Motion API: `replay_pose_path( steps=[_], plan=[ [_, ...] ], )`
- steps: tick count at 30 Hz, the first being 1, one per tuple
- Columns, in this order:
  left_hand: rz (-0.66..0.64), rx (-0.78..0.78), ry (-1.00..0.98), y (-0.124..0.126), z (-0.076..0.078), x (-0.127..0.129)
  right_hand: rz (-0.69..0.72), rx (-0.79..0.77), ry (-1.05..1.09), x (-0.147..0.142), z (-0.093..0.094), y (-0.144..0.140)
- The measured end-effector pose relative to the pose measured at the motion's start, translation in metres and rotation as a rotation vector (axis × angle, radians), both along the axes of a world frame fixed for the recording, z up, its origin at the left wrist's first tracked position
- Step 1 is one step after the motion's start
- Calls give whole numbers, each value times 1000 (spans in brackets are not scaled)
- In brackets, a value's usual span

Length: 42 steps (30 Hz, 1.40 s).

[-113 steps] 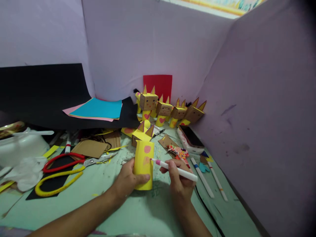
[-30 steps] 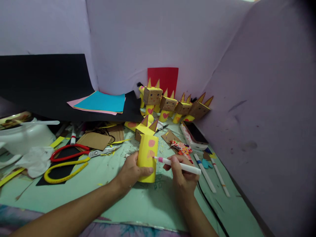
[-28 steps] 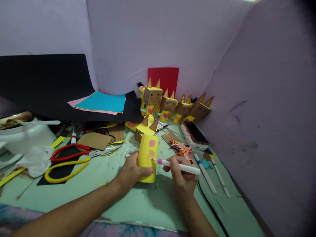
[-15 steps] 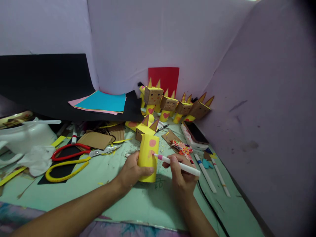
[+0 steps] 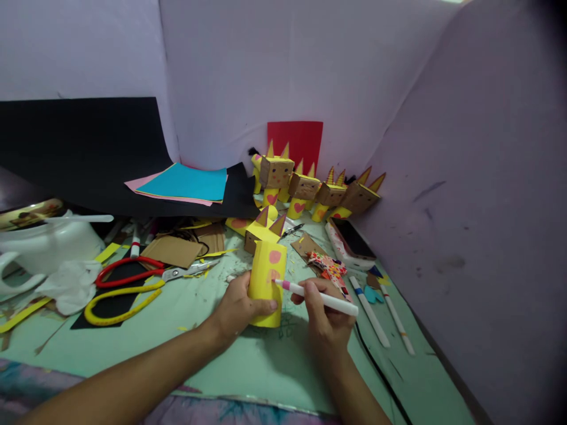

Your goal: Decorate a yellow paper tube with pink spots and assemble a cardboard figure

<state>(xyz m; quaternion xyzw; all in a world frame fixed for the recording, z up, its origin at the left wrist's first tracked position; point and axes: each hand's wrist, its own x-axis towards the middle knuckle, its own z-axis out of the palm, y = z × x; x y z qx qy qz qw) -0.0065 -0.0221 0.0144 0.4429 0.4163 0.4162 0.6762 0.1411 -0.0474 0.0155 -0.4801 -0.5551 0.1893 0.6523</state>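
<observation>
A yellow paper tube (image 5: 264,295) stands nearly upright in my left hand (image 5: 241,307), the thumb across its lower front and the fingers behind it. On the tube is a pink-orange oval spot, with a second, patchier spot below it. My right hand (image 5: 325,313) grips a white marker pen (image 5: 330,300) with a pink collar. Its tip touches the tube at the lower spot. Right behind the tube lies a yellow and cardboard animal figure (image 5: 266,227) with two pointed ears.
Scissors (image 5: 146,274) with red and yellow handles lie left, near a white pot (image 5: 57,242). Several finished figures (image 5: 305,188) line the back wall. A phone (image 5: 352,237), capped markers (image 5: 370,311) and a black cord (image 5: 376,366) are right. Coloured paper (image 5: 190,182) rests on black sheets.
The marker tip has shifted slightly down and left across the lower spot, which looks a little more filled in. My left hand and the tube have hardly moved.
</observation>
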Motion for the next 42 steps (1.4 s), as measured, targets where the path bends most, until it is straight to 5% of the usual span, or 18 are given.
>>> replay_pose_path(
  steps=[42],
  plan=[
    [9,-1,114,1,6,1,15,-50,33,-3,0,-1]
  ],
)
